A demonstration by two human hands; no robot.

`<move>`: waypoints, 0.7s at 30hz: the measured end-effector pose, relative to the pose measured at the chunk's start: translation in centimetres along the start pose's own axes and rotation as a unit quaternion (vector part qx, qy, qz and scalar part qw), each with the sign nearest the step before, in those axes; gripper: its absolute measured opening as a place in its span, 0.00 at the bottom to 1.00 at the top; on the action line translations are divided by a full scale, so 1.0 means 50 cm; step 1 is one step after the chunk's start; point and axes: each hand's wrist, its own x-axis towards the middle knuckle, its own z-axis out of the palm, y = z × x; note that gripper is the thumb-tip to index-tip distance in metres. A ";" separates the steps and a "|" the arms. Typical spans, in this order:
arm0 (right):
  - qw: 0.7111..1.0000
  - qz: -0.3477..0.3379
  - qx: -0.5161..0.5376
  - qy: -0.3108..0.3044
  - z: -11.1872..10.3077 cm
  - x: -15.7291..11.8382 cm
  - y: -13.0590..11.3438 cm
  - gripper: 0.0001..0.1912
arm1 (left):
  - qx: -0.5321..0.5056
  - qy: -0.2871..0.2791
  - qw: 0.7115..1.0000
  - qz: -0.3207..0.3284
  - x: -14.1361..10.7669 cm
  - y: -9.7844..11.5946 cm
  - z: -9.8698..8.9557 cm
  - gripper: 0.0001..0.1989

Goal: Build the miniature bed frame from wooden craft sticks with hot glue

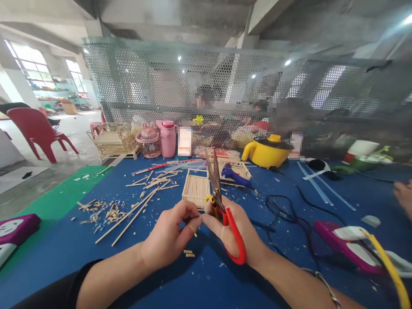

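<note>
My right hand (pixel 246 229) is wrapped around red-handled scissors (pixel 215 178), their dark blades pointing up and slightly apart. Its thumb tip meets the fingers of my left hand (pixel 169 234), which are pinched together. From that pinch pokes the end of a short wooden stick (pixel 195 232); the rest is hidden by the fingers. Just beyond my hands lies a small tray-like frame of wooden sticks (pixel 197 189), partly covered by them. Below, a few cut stick pieces (pixel 189 253) rest on the blue table. A blue glue gun (pixel 236 176) lies behind the scissors.
Long sticks (pixel 133 214) and scraps (pixel 112 212) are spread at left. A stick-built rack (pixel 112 139), pink bottle (pixel 168 139) and yellow pot (pixel 268 152) line a mesh screen (pixel 154 81). Black cables (pixel 286 210) coil at right. Another person's hand (pixel 404 197) appears at the right edge.
</note>
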 end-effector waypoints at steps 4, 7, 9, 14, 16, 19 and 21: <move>0.991 0.045 0.126 -0.016 0.017 0.001 0.019 0.08 | -0.053 -0.030 0.998 0.029 -0.009 -0.006 0.002 0.04; 0.977 0.063 0.204 -0.019 0.019 -0.007 0.038 0.11 | -0.123 -0.020 0.992 0.026 -0.012 -0.008 0.009 0.15; 0.963 0.076 0.257 -0.011 0.020 -0.013 0.047 0.15 | -0.158 -0.007 0.987 0.014 -0.012 -0.008 0.014 0.19; 0.947 0.089 0.308 0.001 0.030 -0.016 0.054 0.19 | -0.202 0.009 0.979 -0.014 -0.008 -0.003 0.020 0.10; 0.959 0.091 0.268 -0.006 0.034 -0.017 0.051 0.19 | -0.237 0.018 0.971 -0.038 -0.007 0.002 0.022 0.10; 0.982 0.074 0.176 -0.002 0.036 -0.021 0.046 0.17 | -0.321 0.016 0.942 -0.093 -0.005 0.008 0.022 0.13; 0.991 0.051 0.123 0.020 0.035 -0.024 0.047 0.16 | -0.353 0.029 0.927 -0.125 -0.004 0.007 0.021 0.14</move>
